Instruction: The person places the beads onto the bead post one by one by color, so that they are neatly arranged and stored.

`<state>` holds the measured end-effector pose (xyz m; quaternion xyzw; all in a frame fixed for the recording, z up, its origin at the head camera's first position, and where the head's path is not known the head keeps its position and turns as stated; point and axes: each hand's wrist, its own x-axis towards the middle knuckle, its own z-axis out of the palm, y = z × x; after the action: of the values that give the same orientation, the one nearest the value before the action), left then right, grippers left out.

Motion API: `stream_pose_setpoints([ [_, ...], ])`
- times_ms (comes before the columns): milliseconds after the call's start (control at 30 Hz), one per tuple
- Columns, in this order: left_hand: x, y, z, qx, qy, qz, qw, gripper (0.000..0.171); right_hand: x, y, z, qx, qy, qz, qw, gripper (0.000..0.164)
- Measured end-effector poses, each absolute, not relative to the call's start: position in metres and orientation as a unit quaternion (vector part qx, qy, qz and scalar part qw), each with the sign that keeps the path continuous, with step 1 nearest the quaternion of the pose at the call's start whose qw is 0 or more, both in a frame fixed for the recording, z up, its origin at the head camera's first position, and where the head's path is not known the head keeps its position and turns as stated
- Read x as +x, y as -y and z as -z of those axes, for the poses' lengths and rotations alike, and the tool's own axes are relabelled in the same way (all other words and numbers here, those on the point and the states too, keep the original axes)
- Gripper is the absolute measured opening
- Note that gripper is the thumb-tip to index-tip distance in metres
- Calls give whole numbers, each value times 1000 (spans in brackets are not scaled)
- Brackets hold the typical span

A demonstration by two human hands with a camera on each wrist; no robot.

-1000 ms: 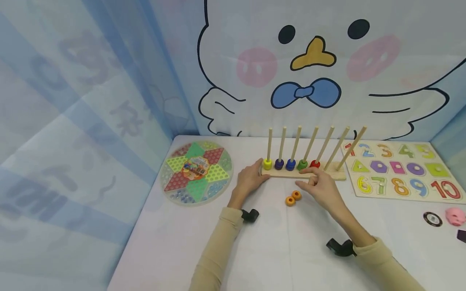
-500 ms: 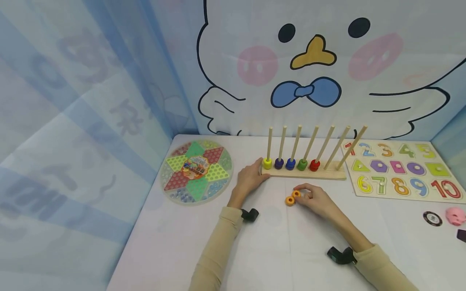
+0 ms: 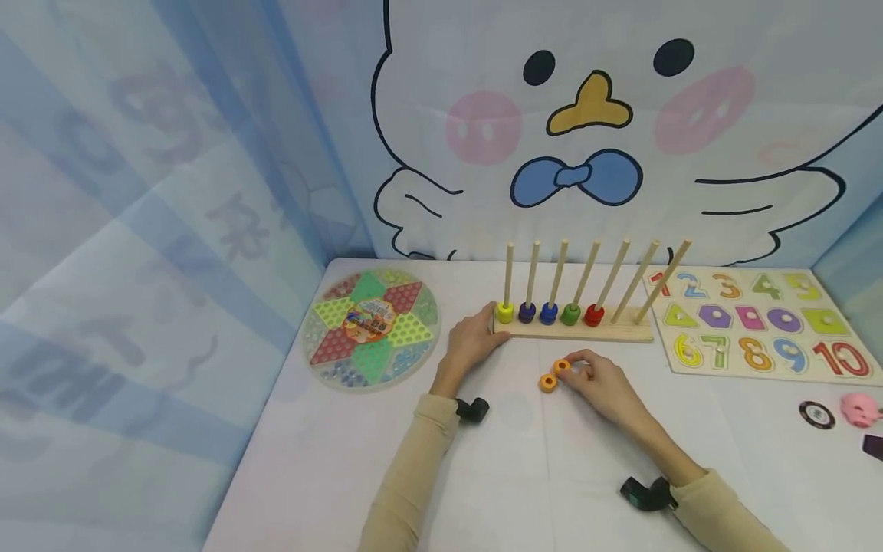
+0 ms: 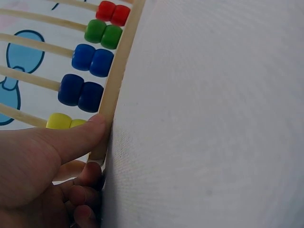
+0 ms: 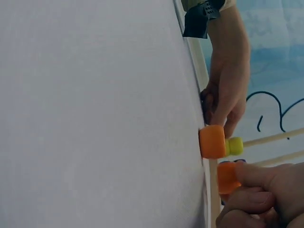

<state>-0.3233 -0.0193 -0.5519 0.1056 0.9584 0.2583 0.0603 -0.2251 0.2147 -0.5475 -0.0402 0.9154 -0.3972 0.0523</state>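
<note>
My left hand (image 3: 472,341) grips the left end of a wooden bead rack (image 3: 572,331), its thumb on the base beside the yellow beads (image 4: 59,121). Upright pegs on the rack bear yellow, purple (image 3: 527,313), blue (image 3: 549,313), green (image 3: 570,314) and red beads (image 3: 594,315). Pairs of red, green and blue beads show in the left wrist view. The two rightmost pegs are bare. In front of the rack my right hand (image 3: 607,383) pinches an orange bead (image 3: 562,366) between thumb and index finger. A second orange bead (image 3: 548,383) lies on the table just left of it.
A round Chinese checkers board (image 3: 372,330) lies left of the rack. To the right is a wooden number puzzle board (image 3: 752,318). A black-and-white disc (image 3: 817,415) and a pink pig figure (image 3: 859,410) lie at the right. A printed curtain (image 3: 572,176) stands behind the table.
My right hand has come down from the rack's green and red beads to the orange beads and pinches the right one. The left hand stays at the rack's end.
</note>
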Motion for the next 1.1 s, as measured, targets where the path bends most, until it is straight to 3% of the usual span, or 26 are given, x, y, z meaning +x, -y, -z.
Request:
stream_pose_setpoints([
  [133, -322, 20, 552, 107, -958, -259, 61, 73, -225, -219, 520, -22, -919, 393, 11, 44],
  [433, -323, 19, 556, 107, -957, -262, 60, 73, -240, -255, 424, -34, -908, 383, -166, 50],
  [567, -325, 20, 555, 105, -960, -254, 52, 73, -256, -273, 393, -15, -898, 382, -219, 49],
  [1100, -323, 19, 552, 106, -961, -251, 56, 73, -272, -279, 392, 38, -908, 367, -197, 59],
])
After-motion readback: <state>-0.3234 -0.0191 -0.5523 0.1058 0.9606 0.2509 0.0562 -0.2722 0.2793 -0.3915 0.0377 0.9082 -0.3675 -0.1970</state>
